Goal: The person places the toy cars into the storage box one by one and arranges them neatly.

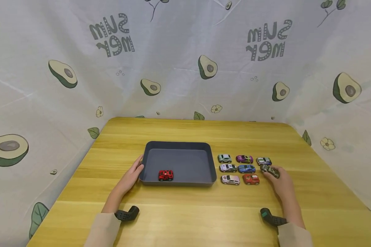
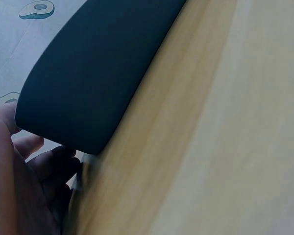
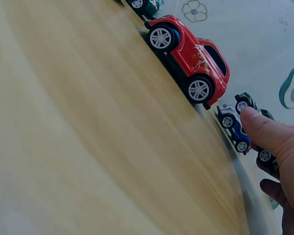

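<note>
My right hand (image 1: 281,181) pinches a dark camouflage toy car (image 1: 270,171) between thumb and fingers, at the right end of a group of toy cars. That camouflage toy car (image 3: 266,156) is partly hidden behind the thumb in the right wrist view. Close by are a red-orange toy car (image 1: 251,179) and a white-and-green toy car (image 1: 263,161). My left hand (image 1: 131,176) rests against the outer left wall of a dark grey tray (image 1: 179,183), its fingers touching the side. Inside the tray, near its front wall, sits a red-and-black toy car (image 1: 166,175).
Left of the right hand stand a mint toy car (image 1: 224,158), a purple one (image 1: 244,159), a white one (image 1: 228,167), a blue one (image 1: 246,168) and a pink-and-white one (image 1: 230,179). A printed curtain (image 1: 179,99) hangs behind the wooden table (image 1: 185,212).
</note>
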### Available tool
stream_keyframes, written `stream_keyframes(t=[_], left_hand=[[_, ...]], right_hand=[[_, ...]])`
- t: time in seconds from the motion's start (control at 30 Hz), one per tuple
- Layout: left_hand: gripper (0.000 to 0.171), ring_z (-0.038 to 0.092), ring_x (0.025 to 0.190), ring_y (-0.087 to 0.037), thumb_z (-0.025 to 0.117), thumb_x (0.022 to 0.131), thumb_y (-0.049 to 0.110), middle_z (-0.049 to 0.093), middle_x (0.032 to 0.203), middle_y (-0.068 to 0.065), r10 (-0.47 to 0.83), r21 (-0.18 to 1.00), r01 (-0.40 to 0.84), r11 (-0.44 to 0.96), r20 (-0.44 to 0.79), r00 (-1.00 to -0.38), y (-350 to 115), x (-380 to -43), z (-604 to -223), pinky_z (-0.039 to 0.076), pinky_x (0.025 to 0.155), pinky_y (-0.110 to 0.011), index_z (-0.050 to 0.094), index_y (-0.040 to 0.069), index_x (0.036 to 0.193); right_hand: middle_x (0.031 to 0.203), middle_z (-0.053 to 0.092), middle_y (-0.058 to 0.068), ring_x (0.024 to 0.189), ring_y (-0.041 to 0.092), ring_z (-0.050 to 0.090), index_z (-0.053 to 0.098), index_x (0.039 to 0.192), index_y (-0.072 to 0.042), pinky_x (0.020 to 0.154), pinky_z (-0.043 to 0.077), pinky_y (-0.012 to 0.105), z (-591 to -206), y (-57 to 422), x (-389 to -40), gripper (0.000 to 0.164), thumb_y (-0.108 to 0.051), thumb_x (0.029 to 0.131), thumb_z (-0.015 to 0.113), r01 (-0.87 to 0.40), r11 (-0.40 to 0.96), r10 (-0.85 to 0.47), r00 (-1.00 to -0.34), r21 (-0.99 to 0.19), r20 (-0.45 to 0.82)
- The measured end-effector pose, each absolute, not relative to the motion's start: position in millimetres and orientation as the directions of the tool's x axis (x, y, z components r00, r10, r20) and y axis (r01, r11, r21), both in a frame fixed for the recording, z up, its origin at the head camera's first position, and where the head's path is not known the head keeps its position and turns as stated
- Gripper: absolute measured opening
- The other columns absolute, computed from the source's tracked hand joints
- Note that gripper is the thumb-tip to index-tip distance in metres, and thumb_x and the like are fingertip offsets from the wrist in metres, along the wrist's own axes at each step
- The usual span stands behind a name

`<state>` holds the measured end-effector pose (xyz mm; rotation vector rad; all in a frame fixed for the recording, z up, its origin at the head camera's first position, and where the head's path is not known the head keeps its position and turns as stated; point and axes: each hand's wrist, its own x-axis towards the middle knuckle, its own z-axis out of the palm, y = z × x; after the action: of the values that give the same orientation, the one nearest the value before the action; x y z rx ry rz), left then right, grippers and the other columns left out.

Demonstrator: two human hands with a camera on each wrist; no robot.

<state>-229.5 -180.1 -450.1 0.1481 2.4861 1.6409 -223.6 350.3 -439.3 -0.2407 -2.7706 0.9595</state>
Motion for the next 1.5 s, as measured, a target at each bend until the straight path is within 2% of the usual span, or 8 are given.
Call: stream_keyframes(t=[0.5,0.8,0.97,1.2,1.37,1.5], left_hand=[[0.055,0.018,0.138,-0.036,0.032,0.099,0.035,0.020,0.149,-0.021,0.160,0.912,0.004,0.410,-0.068,-0.985,-181,-231,-453,0.016,0.111,-0.054,0.010,0.022,0.147],[0.055,0.018,0.139,-0.035,0.031,0.099,0.038,0.019,0.150,-0.020,0.164,0.911,0.000,0.413,-0.075,-0.984,-181,-230,-451,0.015,0.111,-0.054,0.010,0.024,0.147],[0.055,0.016,0.139,-0.034,0.031,0.099,0.039,0.018,0.150,-0.019,0.167,0.906,-0.007,0.423,-0.086,-0.982,-181,-229,-450,0.014,0.112,-0.054,0.009,0.026,0.147],[0.055,0.013,0.140,-0.034,0.029,0.100,0.035,0.015,0.151,-0.019,0.176,0.908,-0.031,0.417,-0.114,-0.978,-182,-231,-448,0.012,0.112,-0.054,0.006,0.022,0.148],[0.055,0.012,0.140,-0.033,0.029,0.100,0.034,0.014,0.151,-0.019,0.180,0.911,-0.032,0.410,-0.116,-0.977,-182,-232,-450,0.012,0.112,-0.054,0.006,0.022,0.148],[0.054,0.014,0.140,-0.032,0.030,0.099,0.037,0.016,0.151,-0.018,0.172,0.908,-0.019,0.418,-0.100,-0.980,-183,-230,-449,0.013,0.112,-0.053,0.008,0.025,0.148]], right_hand=[[0.135,0.033,0.036,0.123,0.053,0.030,0.038,0.134,0.004,0.096,0.028,0.064,-416,333,-222,0.059,-0.038,0.094,0.045,0.038,0.753,0.161,-0.979,-0.657,0.127],[0.136,0.037,0.031,0.122,0.049,0.034,0.039,0.135,-0.002,0.092,0.035,0.061,-397,307,-223,0.064,-0.048,0.091,0.046,0.022,0.760,0.111,-0.989,-0.650,0.097],[0.135,0.038,0.031,0.121,0.050,0.035,0.040,0.134,0.001,0.095,0.033,0.062,-389,291,-225,0.060,-0.040,0.091,0.051,-0.027,0.808,0.056,-0.991,-0.588,0.121],[0.132,0.041,0.030,0.118,0.047,0.040,0.042,0.133,0.001,0.093,0.037,0.059,-377,269,-227,0.058,-0.038,0.091,0.051,-0.097,0.809,-0.006,-0.987,-0.580,0.158],[0.128,0.046,0.029,0.115,0.044,0.045,0.045,0.130,0.002,0.091,0.041,0.055,-373,250,-231,0.050,-0.027,0.091,0.055,-0.165,0.803,-0.055,-0.977,-0.573,0.205],[0.119,0.054,0.026,0.099,0.037,0.053,0.050,0.126,0.001,0.080,0.046,0.047,-372,233,-236,0.043,-0.018,0.089,0.059,-0.226,0.795,-0.095,-0.963,-0.563,0.252]])
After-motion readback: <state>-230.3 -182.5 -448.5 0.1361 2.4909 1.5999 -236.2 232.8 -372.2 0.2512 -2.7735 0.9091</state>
